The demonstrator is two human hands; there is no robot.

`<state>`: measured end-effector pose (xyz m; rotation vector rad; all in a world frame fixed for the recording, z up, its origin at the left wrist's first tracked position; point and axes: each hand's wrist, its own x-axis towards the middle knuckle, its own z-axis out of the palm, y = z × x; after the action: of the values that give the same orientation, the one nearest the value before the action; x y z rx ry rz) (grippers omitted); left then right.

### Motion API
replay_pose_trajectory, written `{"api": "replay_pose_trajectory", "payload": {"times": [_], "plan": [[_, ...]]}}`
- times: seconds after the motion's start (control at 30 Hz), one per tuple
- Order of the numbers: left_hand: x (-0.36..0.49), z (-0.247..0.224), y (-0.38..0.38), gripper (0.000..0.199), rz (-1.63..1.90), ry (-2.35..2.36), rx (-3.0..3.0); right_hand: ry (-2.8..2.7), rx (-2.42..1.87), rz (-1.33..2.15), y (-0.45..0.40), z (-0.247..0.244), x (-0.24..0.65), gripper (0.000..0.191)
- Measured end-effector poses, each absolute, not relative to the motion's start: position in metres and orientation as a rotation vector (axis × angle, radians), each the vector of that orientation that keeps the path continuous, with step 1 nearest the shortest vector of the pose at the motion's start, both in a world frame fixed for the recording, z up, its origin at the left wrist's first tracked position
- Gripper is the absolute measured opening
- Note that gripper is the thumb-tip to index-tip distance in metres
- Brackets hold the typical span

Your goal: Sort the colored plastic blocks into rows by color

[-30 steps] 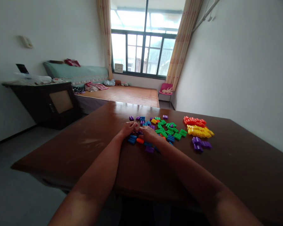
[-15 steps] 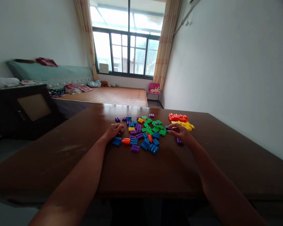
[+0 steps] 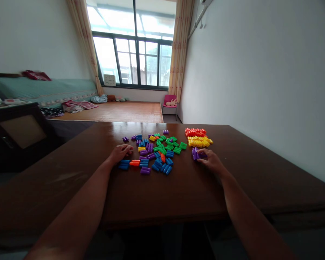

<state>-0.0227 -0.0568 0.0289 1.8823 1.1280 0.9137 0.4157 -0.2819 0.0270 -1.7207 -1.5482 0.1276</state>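
On the right side of the table, my right hand (image 3: 210, 160) has its thumb and fingers closed around a purple plastic block, set against other purple blocks (image 3: 195, 154). The fingers partly cover these blocks. My left hand (image 3: 121, 153) rests on the table with its fingers loosely curled, and nothing shows in them. Near it lie blue blocks (image 3: 124, 164) and an orange block (image 3: 134, 163). Between the hands spreads a loose mix of ribbed plastic blocks, with green blocks (image 3: 169, 145), more blue ones and purple ones.
Beyond my right hand stand a row of orange-red blocks (image 3: 195, 132) and a row of yellow blocks (image 3: 199, 141). The brown table (image 3: 162, 195) is glossy. Behind it are a bed (image 3: 130, 110), a pink chair (image 3: 170, 99) and a dark cabinet (image 3: 18, 130).
My right hand has moved from beside the green blocks toward me, carrying a purple block to the other purple ones. The camera view has swung right; my left hand stays resting.
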Motion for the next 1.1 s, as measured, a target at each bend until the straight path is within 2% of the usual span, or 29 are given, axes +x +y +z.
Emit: {"api": "replay_pose_trajectory", "payload": {"times": [0.23,0.43,0.6,0.77,0.93,1.1], "plan": [[-0.023,0.027,-0.055,0.051,0.910,1.106,1.901,-1.588,-1.629,0.057,-0.284,0.028,0.418,0.029],[-0.021,0.026,-0.057,0.048,0.919,1.092,1.891,-1.668,-1.629,0.066,-0.284,0.025,0.415,0.020],[-0.020,0.027,-0.060,0.043,0.919,1.108,1.901,-1.683,-1.660,0.047,-0.286,0.023,0.421,0.027],[-0.017,0.031,-0.063,0.041,0.994,1.088,1.915,-1.549,-1.651,-0.146,-0.283,0.030,0.397,0.032],[-0.019,0.029,-0.058,0.041,1.119,1.118,1.901,-2.013,-1.478,-0.075,-0.268,0.033,0.330,0.022],[-0.022,0.024,-0.053,0.040,1.155,1.145,1.829,-2.375,-1.306,-0.043,-0.229,0.051,0.271,0.022]]}}
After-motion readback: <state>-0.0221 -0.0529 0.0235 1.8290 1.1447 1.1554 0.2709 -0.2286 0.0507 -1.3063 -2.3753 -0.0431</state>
